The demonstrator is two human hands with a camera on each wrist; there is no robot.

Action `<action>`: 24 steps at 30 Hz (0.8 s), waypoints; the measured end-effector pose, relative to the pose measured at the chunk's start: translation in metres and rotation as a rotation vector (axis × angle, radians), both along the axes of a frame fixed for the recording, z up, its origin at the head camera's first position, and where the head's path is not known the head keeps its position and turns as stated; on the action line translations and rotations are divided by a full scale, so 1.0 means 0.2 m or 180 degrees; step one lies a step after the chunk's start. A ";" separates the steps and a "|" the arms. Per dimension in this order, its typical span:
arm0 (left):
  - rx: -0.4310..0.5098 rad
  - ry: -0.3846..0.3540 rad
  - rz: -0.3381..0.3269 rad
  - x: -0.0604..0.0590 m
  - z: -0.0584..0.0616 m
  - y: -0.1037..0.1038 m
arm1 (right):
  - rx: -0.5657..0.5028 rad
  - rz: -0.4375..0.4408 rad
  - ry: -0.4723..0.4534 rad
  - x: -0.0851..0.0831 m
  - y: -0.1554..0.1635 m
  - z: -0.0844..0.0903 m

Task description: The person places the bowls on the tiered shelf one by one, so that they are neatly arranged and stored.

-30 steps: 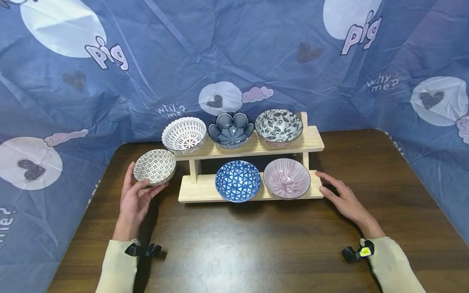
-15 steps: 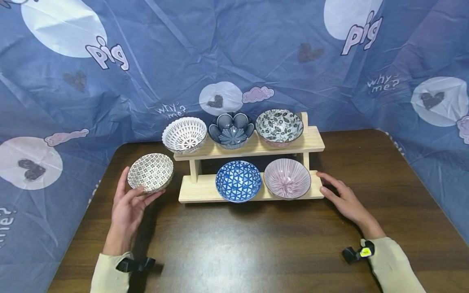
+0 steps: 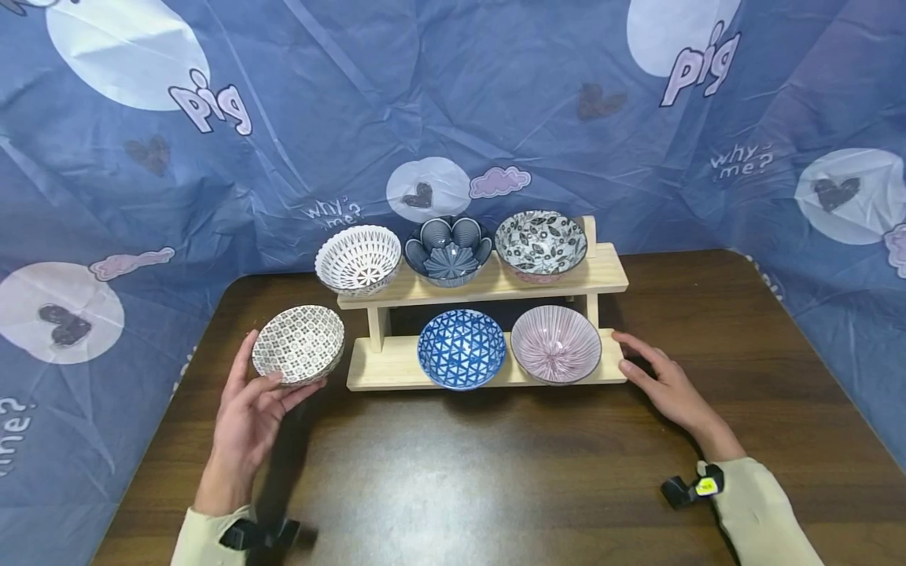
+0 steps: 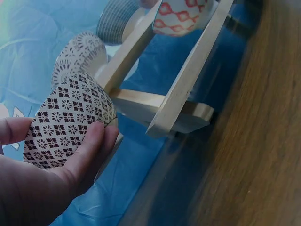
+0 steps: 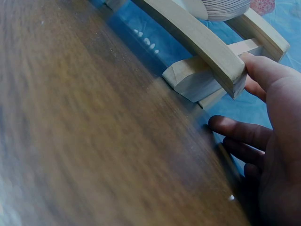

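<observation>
My left hand grips a bowl with a dark small-tile pattern, left of a two-tier wooden stand. The bowl is tilted with its inside toward the head camera. In the left wrist view, fingers lie along the outer wall of the patterned bowl, off the table. My right hand touches the right end of the stand's lower board with thumb and index finger. The right wrist view shows the thumb at the board's end and the other fingers loosely extended.
On the lower board sit a blue triangle-patterned bowl and a purple-striped bowl. The upper board carries a white bowl, a dark blue petal-shaped bowl and a leaf-patterned bowl. A blue printed cloth hangs behind the brown table.
My left hand has drawn the tile-patterned bowl toward the table's front, first slightly left, then back right. The right hand and the stand stay in place.
</observation>
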State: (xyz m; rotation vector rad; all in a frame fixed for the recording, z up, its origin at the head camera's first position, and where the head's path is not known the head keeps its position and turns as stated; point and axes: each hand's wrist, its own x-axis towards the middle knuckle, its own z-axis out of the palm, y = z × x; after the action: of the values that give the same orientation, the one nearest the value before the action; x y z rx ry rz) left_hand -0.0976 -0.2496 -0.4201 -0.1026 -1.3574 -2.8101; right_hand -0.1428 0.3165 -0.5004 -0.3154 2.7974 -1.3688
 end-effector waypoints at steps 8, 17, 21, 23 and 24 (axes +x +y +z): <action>-0.0020 0.0052 -0.0113 0.05 0.01 0.05 | -0.0012 -0.0004 0.0002 0.00 0.00 0.00; -0.0222 0.0097 -0.0249 0.10 0.01 0.12 | 0.0007 0.0001 0.0026 0.00 0.00 0.01; -0.0330 0.0082 -0.0298 0.10 0.00 0.16 | -0.0006 0.0004 0.0009 0.00 0.00 0.01; -0.0378 0.0044 -0.0308 0.10 0.00 0.17 | -0.0002 0.0003 0.0002 0.00 0.00 0.01; -0.0403 0.0023 -0.0310 0.11 0.00 0.18 | 0.0000 0.0007 -0.0005 0.00 0.00 0.01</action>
State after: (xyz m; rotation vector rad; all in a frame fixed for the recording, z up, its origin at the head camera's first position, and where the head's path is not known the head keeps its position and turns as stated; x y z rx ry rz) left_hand -0.0766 -0.2137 -0.4192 -0.1854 -1.5696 -2.7952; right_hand -0.1432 0.3155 -0.4990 -0.3170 2.7950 -1.3682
